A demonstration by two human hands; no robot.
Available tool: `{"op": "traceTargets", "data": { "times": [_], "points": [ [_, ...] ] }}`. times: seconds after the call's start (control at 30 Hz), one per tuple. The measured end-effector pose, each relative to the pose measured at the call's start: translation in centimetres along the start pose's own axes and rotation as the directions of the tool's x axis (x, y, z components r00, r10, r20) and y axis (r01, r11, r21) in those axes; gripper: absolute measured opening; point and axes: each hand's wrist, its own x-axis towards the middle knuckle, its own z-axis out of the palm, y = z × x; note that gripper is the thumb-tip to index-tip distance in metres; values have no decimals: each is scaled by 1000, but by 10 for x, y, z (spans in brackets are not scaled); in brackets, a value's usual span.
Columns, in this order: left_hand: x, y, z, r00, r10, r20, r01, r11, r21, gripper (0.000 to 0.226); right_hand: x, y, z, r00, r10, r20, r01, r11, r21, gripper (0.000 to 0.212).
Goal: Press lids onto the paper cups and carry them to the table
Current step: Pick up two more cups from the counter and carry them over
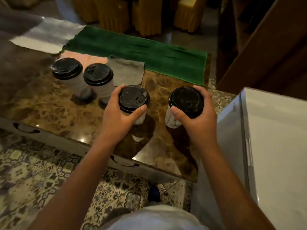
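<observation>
place: banquet or dining hall | evidence: row of chairs (147, 15) in yellow pleated covers | glossy marble worktop (49, 103) with green cloth (149, 53) | patterned floor tiles (33, 171) | lidded takeaway cups (98, 77)

2 lidded cups (83, 77) block the table's (49, 110) left.

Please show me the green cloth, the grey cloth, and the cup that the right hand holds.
Green cloth (149, 52): head view, middle of its surface.
Grey cloth (127, 72): head view, its centre.
Black-lidded paper cup in right hand (186, 101): head view, lid top.
</observation>
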Motion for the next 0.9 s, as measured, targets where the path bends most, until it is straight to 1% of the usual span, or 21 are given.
{"op": "traceTargets", "data": {
  "times": [0.17,0.27,0.4,0.5,0.6,0.9],
  "points": [
    [32,-11,1,1000,-27,-6,27,999,28,88,30,11,28,997,13,78,-12,1000,-15,83],
    [45,-17,2,999,-47,-10,47,999,9,86,41,14,38,996,23,88,-19,999,-46,84],
    [56,-20,-3,999,-26,47,26,1000,-3,84,46,17,48,994,45,102,-40,998,-53,86],
    [55,-22,-6,996,-19,86,24,998,-60,86,46,18,54,992,58,111,-52,997,-51,88],
    [49,-25,-5,997,-14,77,22,994,-107,87,44,19,54,989,85,124,-84,996,-18,88],
    [55,-28,-3,995,17,95,-4,991,-134,85,38,19,55,990,104,91,-100,994,-43,90]
  ]
}}
